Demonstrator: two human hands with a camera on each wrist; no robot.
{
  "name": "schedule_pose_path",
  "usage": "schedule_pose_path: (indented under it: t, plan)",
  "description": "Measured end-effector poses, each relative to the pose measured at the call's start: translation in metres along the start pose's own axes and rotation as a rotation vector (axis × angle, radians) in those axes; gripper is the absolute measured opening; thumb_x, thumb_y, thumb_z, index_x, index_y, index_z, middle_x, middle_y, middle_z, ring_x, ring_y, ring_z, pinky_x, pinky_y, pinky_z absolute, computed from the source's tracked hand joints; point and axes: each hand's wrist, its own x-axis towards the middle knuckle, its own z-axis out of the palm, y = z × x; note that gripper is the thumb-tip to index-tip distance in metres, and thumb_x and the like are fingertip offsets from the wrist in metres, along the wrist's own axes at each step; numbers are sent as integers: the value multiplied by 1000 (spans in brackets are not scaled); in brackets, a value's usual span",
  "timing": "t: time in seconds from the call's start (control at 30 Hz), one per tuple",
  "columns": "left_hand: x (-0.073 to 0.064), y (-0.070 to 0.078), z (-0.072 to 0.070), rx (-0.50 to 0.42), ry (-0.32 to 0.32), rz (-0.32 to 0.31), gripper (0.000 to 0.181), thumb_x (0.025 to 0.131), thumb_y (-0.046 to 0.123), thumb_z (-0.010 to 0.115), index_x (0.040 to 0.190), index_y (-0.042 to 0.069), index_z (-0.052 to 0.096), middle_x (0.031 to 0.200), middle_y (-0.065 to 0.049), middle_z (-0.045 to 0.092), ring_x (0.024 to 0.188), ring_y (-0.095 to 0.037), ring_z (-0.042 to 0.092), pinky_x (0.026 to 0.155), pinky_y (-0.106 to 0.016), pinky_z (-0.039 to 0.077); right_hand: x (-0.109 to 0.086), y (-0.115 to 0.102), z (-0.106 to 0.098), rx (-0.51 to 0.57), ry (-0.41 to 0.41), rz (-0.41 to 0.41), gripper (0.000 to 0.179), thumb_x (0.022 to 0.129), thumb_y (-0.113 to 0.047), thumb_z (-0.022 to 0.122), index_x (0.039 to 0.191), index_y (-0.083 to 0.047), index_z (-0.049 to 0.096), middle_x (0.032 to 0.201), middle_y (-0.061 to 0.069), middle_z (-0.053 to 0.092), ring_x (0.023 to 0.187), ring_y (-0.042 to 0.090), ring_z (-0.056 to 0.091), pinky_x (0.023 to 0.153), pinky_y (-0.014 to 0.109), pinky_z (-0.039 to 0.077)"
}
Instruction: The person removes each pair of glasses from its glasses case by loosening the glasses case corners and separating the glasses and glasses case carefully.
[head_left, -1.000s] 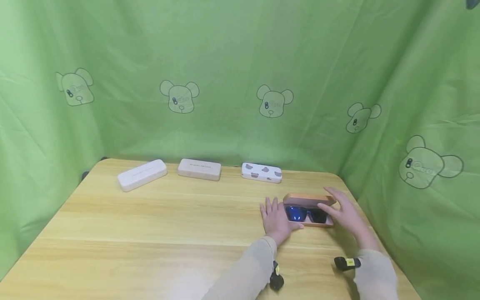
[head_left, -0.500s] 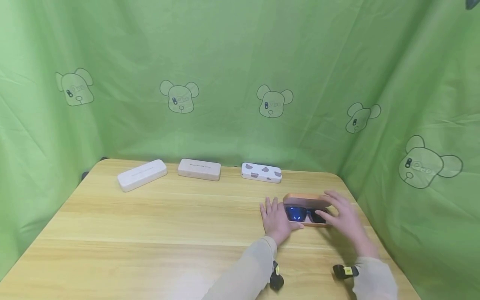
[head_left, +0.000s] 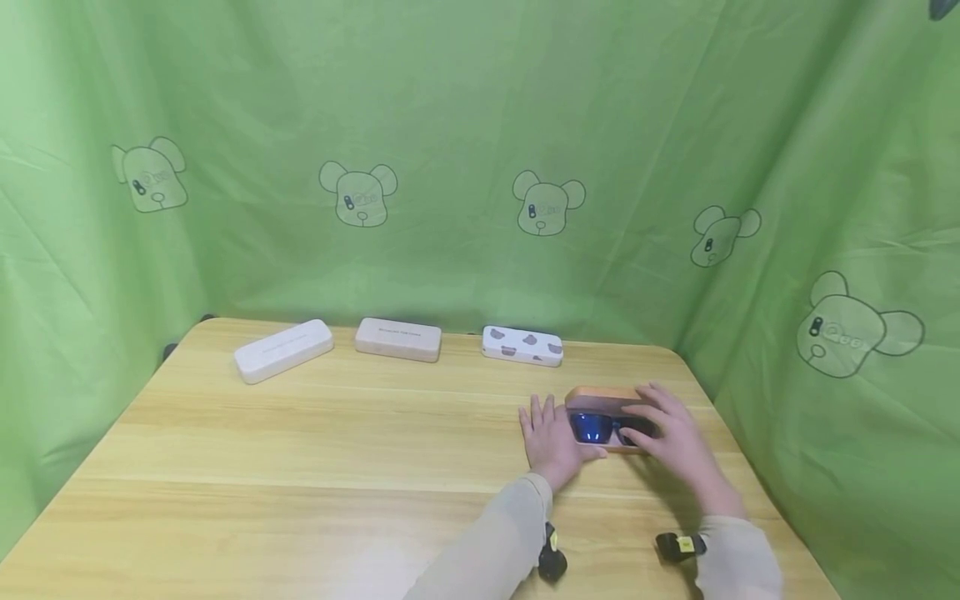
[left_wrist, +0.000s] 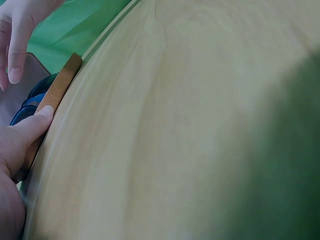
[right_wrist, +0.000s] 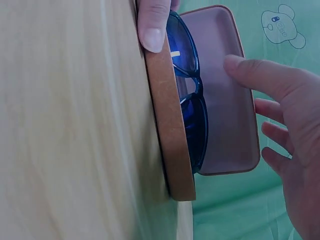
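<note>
An orange-brown glasses case [head_left: 588, 392] stands with its lid raised at the right of the table, its inside pale pinkish. Sunglasses [right_wrist: 198, 127] with blue lenses and a dark blue frame lie in it. My left hand [head_left: 552, 442] rests against the case's left end, fingers spread and straight; its thumb [left_wrist: 42, 115] presses on the front wall. At the raised lid [right_wrist: 225, 130] is my right hand [head_left: 678, 442], thumb in front of the inner side and fingertips by the outer edge. In the head view that hand covers the case's right end and part of the right lens.
Along the table's [head_left: 300, 450] back edge lie a white glasses case [head_left: 285, 350], a beige one [head_left: 398, 339] and a white one with grey-brown patches [head_left: 522, 345]. Green curtains [head_left: 450, 100] printed with bear heads hang behind and at both sides.
My right hand has shifted left along the raised lid, and covers more of the sunglasses. The left hand, the lid and the cases at the back look the same.
</note>
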Motion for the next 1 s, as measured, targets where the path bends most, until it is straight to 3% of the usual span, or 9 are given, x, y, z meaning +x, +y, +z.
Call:
schedule_pose_path:
  t: [0.2, 0.5, 1.0]
  plan:
    - [0, -1, 0, -4, 3, 4, 105, 56, 77, 73, 140, 19, 49, 156, -2, 39, 151, -28, 22, 124, -49, 15, 5, 3, 8, -48, -17, -26, 35, 70, -14, 83, 102, -5, 73, 138, 26, 52, 131, 52, 38, 109, 67, 28]
    - [-1, 0, 3, 16, -4, 1, 104, 57, 78, 72, 140, 19, 48, 156, -1, 39, 151, -27, 22, 124, -49, 15, 8, -3, 16, -150, -65, 42, 27, 73, -12, 81, 97, -6, 73, 139, 28, 49, 132, 53, 36, 109, 69, 24]
    - [-1, 1, 1, 0, -6, 4, 103, 58, 77, 72, 141, 19, 47, 156, -2, 39, 151, -27, 21, 125, -50, 14, 12, -9, 22, -193, -70, 101, 19, 73, -9, 80, 89, -5, 73, 140, 28, 47, 134, 51, 35, 113, 67, 20]
